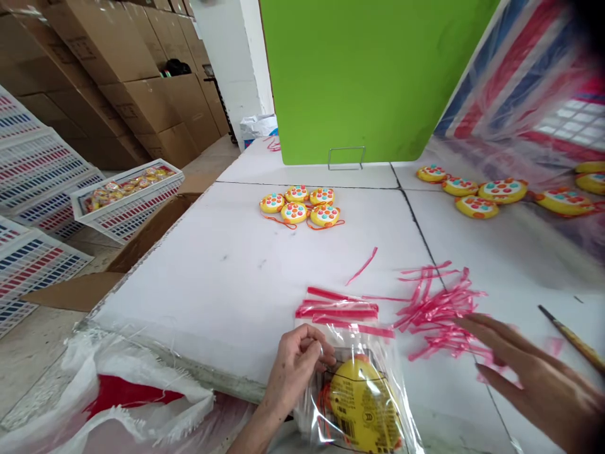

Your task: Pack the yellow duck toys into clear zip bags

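My left hand has its fingers curled together at the near edge of the table, pinching the side of a clear plastic bag. Inside the bag lies a yellow toy, seen through printed dark text and a barcode. More bags with pink top bands lie stacked beneath it. My right hand is over the table at the right, fingers stretched out and thumb apart, slightly blurred. It is beside a loose heap of thin pink plastic strips; nothing shows in its grasp.
Several yellow toys with coloured dots sit mid-table, others at right. A green board stands behind. A wooden-handled tool lies at right. Left are an open carton, a white basket and stacked boxes.
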Available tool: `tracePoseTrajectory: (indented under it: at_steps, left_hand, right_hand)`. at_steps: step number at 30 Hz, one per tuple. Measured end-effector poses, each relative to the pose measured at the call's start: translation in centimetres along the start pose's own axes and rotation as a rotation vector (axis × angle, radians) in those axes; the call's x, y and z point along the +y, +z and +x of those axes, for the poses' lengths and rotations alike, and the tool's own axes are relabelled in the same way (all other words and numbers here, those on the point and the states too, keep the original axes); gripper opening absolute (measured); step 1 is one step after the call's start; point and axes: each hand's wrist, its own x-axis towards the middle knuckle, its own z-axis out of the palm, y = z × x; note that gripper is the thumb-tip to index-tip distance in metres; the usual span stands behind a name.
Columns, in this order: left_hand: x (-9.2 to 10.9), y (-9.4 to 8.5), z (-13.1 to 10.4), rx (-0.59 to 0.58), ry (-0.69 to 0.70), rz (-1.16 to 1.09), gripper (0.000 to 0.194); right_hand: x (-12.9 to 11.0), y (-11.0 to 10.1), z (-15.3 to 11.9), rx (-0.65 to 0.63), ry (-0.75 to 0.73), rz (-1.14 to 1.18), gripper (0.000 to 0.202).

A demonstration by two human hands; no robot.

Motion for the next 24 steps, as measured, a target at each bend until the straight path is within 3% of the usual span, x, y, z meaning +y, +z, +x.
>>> tracePoseTrajectory:
  at_steps: [2, 5, 7, 10, 13, 19, 24]
  left_hand:
    - [0.1, 0.1, -0.1, -0.011, 0.009, -0.017, 0.010]
    - [0.2, 0.2, -0.1, -0.003, 0.011, -0.031, 0.011]
    - [0.2, 0.2, -0.1, 0.004, 0.014, -0.033, 0.010]
    - [0.1, 0.1, 0.0, -0.015, 0.043, -0.017, 0.011]
    - [-0.1, -0.1, 0.1, -0.036, 0.057, -0.008, 0.015]
    - [-0.4, -0.5, -0.1, 0.002, 0.067, 0.000, 0.020]
    - [-0.2, -0.6, 0.2, 0.036, 0.159, 0.083, 0.014]
  right_hand:
    - [-3.7, 0.8, 1.1, -0.181, 0.019, 0.116, 0.030]
    - [-8.0, 2.0, 3.1, -0.423, 0.021, 0.302, 0.032]
    - [-9.5, 2.9, 4.2, -0.508, 0.025, 0.420, 0.035]
    - [-9.7, 4.2, 4.9, -0.590, 0.095, 0.626, 0.029]
    - [-8.6, 5.1, 4.4, -0.599, 0.126, 0.730, 0.025]
    - [-7.5, 4.9, 2.8, -0.489, 0.131, 0.860, 0.025]
    - [-8.5, 4.4, 2.2, -0.482, 0.146, 0.649, 0.024]
